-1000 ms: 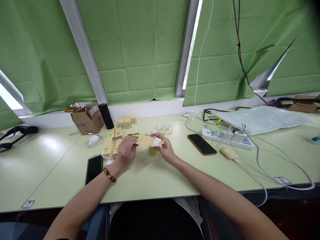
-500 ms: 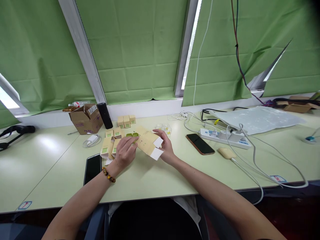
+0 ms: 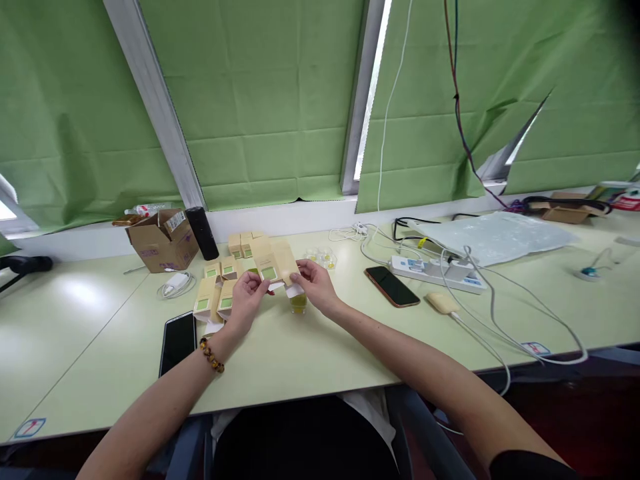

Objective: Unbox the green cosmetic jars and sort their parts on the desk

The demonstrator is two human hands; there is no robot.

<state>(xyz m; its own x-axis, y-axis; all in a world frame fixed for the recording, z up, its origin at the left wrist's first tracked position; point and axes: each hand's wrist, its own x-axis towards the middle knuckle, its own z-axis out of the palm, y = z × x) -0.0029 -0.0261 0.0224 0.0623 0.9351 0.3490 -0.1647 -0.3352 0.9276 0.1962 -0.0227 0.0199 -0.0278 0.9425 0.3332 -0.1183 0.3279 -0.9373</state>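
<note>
My left hand (image 3: 249,298) pinches the lower left edge of a tan paper carton (image 3: 274,259), which is partly folded and has a green square on one panel. My right hand (image 3: 318,285) grips the carton's lower right side, so both hands hold it above the table. White flaps hang from its lower edge. Below it, close to the right fingers, a small clear container with yellow-green contents (image 3: 299,305) stands on the table. Beside my left hand are several small tan boxes (image 3: 204,293) with green squares. Something green shows partly behind the carton.
Clear round cups (image 3: 321,257) sit behind my right hand. A dark phone (image 3: 178,341) lies left, and another phone (image 3: 393,285) right, near a white power strip (image 3: 437,275) and loose cables. At the back left stand a cardboard box (image 3: 164,243) and a black cylinder (image 3: 203,233).
The carton has been turned, so its green-square panel now faces me. My left hand has moved onto its edge. The small yellow-green container now shows below it. The view has shifted slightly.
</note>
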